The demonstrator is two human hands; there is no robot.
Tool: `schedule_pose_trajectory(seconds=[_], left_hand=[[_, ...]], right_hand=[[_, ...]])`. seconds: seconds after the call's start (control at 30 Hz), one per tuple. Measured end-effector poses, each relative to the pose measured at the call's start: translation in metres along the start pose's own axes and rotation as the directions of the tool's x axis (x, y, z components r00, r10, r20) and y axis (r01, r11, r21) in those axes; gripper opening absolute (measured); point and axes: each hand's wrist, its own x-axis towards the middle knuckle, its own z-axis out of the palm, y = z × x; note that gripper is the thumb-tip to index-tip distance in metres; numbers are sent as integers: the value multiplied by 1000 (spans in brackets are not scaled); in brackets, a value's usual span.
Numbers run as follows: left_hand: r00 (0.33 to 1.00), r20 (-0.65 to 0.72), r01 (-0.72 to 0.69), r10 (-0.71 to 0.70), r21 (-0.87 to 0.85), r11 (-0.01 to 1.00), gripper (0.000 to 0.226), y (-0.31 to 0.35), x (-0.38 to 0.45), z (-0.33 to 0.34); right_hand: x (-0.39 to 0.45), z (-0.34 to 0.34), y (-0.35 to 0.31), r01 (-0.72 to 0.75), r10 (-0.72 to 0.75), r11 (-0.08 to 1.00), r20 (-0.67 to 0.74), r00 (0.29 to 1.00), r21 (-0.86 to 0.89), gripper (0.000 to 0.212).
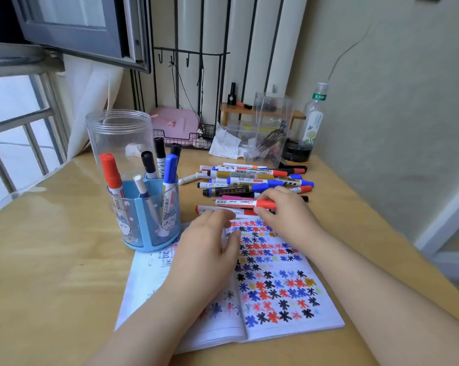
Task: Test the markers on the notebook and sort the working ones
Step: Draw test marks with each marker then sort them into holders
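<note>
Two hands at frame centre: I see right hand (283,210) fingers pinching red-capped marker (245,203) off pile w/ notebook (276,286) below; left hand (209,241) relaxed on page. Next prob uncap, scribble test.

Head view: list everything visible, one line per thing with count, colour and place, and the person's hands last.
notebook: one, white pages covered with red, blue and black marks, open on the desk's near side.
marker pile: many, red, blue, black and gold, behind the notebook.
pen holder: one, blue, left of the notebook, holding six markers.
clear jar: one, transparent, behind the holder.
bottle: one, clear, far right.
desk: one, light wood.
left hand: resting on the notebook.
right hand: fingers pinching a red-capped marker.
</note>
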Motion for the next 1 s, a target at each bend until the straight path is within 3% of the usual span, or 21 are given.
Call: schedule_pose_trajectory(seconds=[0.07, 0.13, 0.23, 0.33, 0.43, 0.6, 0.77, 0.93, 1.0], left_hand=[[1000, -13, -22, 22, 0, 1000, 24, 3, -1, -1], [999, -13, -37, 37, 1, 999, 24, 7, -2, -2], [999, 12, -37, 37, 3, 999, 24, 9, -5, -1], [998, 49, -36, 37, -22, 999, 22, 12, -7, -1], [986, 126, -107, 114, -56, 993, 31, 15, -10, 0], [887, 340, -325, 313, -23, 945, 43, 15, -16, 9], [840, 392, -412, 375, 12, 911, 39, 10, -15, 17], [816, 461, -337, 349, -111, 935, 31, 11, -15, 14], [800, 469, -349, 373, -142, 926, 31, 11, -16, 12]], right_hand=[[-15, -20, -10, -18, 51, 955, -103, 993, 296, 8], [-34, -41, -17, 20, 84, 843, -169, 982, 538, 10], [-61, -63, -18, 58, 60, 762, -159, 986, 645, 12], [-85, -61, -10, 0, 38, 875, -69, 997, 484, 17], [-104, -49, 0, 65, -55, 962, -45, 997, 265, 19], [-120, -32, 1, 136, -136, 988, -2, 991, 74, 31], [-121, -22, -7, 305, -310, 936, -3, 951, -178, 35], [-125, -30, -11, 336, -335, 917, 43, 941, -215, 34], [-128, -36, -15, 292, -278, 950, 126, 952, -112, 39]])
